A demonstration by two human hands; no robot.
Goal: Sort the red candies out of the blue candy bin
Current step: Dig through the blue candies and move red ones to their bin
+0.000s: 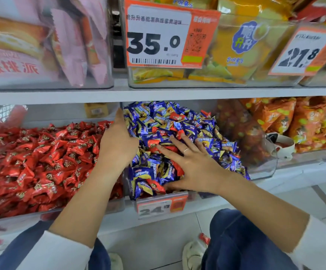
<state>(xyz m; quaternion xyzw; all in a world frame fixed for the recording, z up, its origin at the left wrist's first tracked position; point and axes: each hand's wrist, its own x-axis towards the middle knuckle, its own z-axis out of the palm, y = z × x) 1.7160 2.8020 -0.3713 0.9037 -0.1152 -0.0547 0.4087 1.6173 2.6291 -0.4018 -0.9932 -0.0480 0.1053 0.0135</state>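
While the right hand point(194, 164) lies flat with fingers spread on the blue candies point(177, 133), gripping nothing, the left hand point(119, 141) reaches in at the blue candy bin point(263, 166)'s left edge, its grip hidden. Red candies point(174, 116) lie scattered among the blue; the red candy bin point(41, 158) sits alongside, left.

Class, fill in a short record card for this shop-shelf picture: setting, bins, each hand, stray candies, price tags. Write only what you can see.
setting: shop shelving, two tiers of clear bins
blue candy bin: heaped with blue candies, red candies mixed in
red candy bin: to its left, full of red-wrapped candies
left hand: at the divider between the two bins, forefinger raised; what it holds is hidden
right hand: fingers spread flat on the blue heap
floor: one red candy on floor by a shoe
price tags: 24.9 tag on the blue bin; 35.0 tag above
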